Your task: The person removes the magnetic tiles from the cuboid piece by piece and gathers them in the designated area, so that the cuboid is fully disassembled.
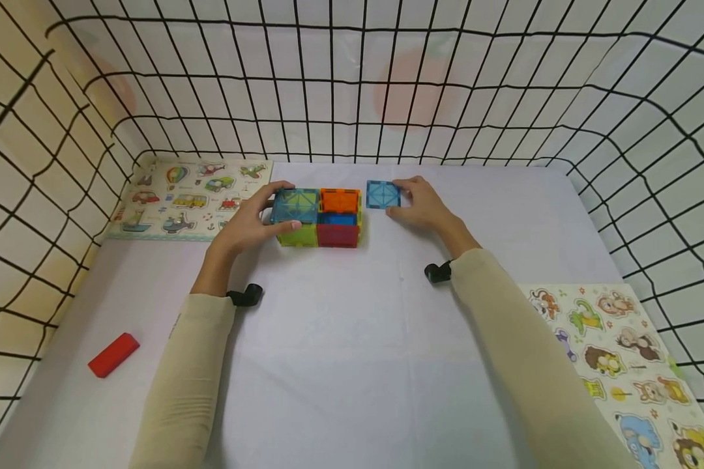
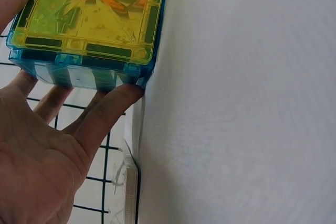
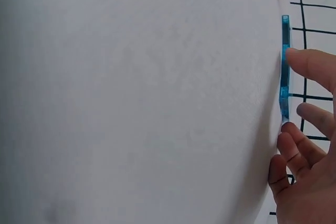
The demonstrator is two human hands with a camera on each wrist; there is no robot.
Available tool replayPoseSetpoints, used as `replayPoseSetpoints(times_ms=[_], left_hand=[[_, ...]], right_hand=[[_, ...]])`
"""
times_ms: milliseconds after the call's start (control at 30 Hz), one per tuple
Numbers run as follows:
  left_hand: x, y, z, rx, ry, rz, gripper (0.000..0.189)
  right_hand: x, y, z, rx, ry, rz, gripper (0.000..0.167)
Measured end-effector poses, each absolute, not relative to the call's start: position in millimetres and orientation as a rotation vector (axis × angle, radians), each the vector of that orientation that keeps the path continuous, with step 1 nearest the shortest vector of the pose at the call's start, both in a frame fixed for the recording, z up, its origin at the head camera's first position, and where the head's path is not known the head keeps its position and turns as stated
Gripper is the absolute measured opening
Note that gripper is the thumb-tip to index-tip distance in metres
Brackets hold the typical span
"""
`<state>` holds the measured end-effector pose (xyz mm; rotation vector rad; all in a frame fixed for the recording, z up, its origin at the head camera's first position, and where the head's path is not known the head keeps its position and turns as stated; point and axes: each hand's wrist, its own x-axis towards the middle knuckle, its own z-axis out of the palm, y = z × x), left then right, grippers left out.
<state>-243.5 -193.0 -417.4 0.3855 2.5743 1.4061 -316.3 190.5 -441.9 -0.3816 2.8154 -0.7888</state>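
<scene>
A low box of coloured magnetic tiles (image 1: pixel 337 236) stands on the white-covered table. Its front shows a green and a red tile; a blue tile (image 1: pixel 295 206) covers the left half, while the right half is uncovered on top, with an orange tile (image 1: pixel 339 200) at its back. My left hand (image 1: pixel 248 220) grips the box's left end, thumb at the front and fingers behind. In the left wrist view its fingers touch a blue side under a yellow tile (image 2: pixel 89 24). To the right, a loose blue magnetic tile (image 1: pixel 383 195) lies flat, its right edge held by my right hand (image 1: pixel 425 205) between thumb and fingers.
A black wire grid (image 1: pixel 352 85) encloses the back and sides. A vehicle sticker puzzle board (image 1: pixel 164 195) lies at back left, an animal one (image 1: pixel 616 384) at front right. A red block (image 1: pixel 114 355) rests at the left.
</scene>
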Motion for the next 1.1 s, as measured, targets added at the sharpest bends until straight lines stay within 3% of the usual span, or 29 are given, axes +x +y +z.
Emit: replayPoseSetpoints(times_ms=[1100], left_hand=[[-243,-192,-415,0.335,2.579,1.412,0.076]], right_hand=[[-255,171,-412,-0.613,2.630,-1.308,0.071]])
